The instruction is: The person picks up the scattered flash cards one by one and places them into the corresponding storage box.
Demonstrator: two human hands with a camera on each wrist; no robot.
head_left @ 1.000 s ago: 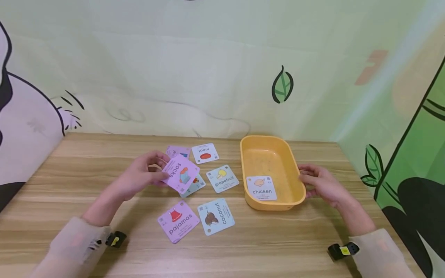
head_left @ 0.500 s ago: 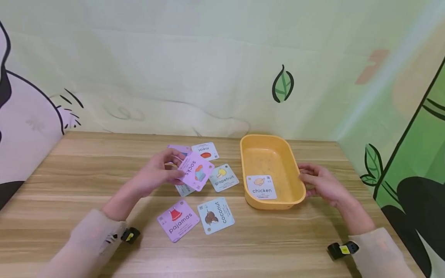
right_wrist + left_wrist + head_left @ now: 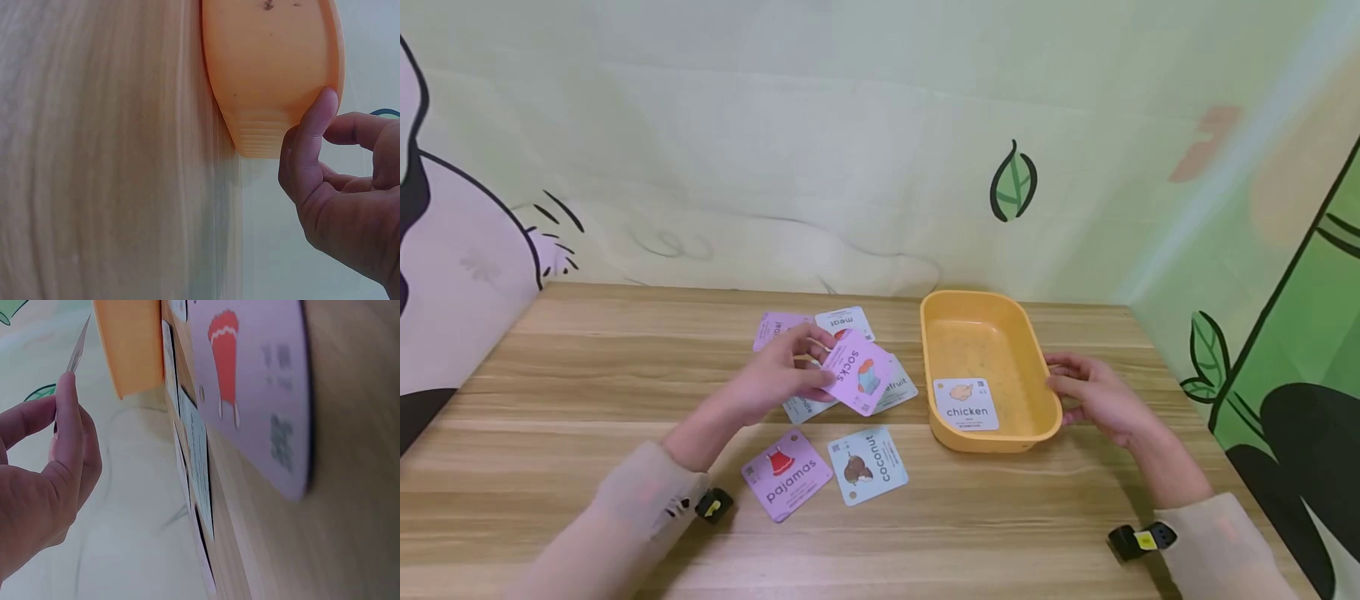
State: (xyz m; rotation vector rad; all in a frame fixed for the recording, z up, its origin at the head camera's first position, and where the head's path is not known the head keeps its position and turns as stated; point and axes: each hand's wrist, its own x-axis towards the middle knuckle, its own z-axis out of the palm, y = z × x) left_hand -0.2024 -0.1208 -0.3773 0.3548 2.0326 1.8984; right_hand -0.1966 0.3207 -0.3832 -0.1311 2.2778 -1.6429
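Note:
My left hand [image 3: 775, 379] pinches a purple "socks" card [image 3: 861, 375] between thumb and fingers, held up above the table. In the left wrist view this card [image 3: 79, 347] shows nearly edge-on. Below it in the head view, the blue "grapefruit" card [image 3: 901, 390] is partly covered. My right hand [image 3: 1097, 400] pinches the right rim of a yellow plastic bin [image 3: 981, 342], thumb outside the wall in the right wrist view. A white "chicken" card [image 3: 966, 406] lies inside the bin at its near left corner.
Closer to me lie a purple "pajamas" card [image 3: 786, 477] and a blue "coconut" card [image 3: 868, 468]. A "meat" card [image 3: 850, 317], a purple card [image 3: 775, 325] and another blue card [image 3: 805, 407] lie around the left hand, partly hidden. A printed cloth wall [image 3: 737, 167] rises behind the wooden table.
The left hand has carried the socks card rightward, toward the bin, uncovering part of the blue card and overlapping the grapefruit card. The right hand and bin have stayed in place.

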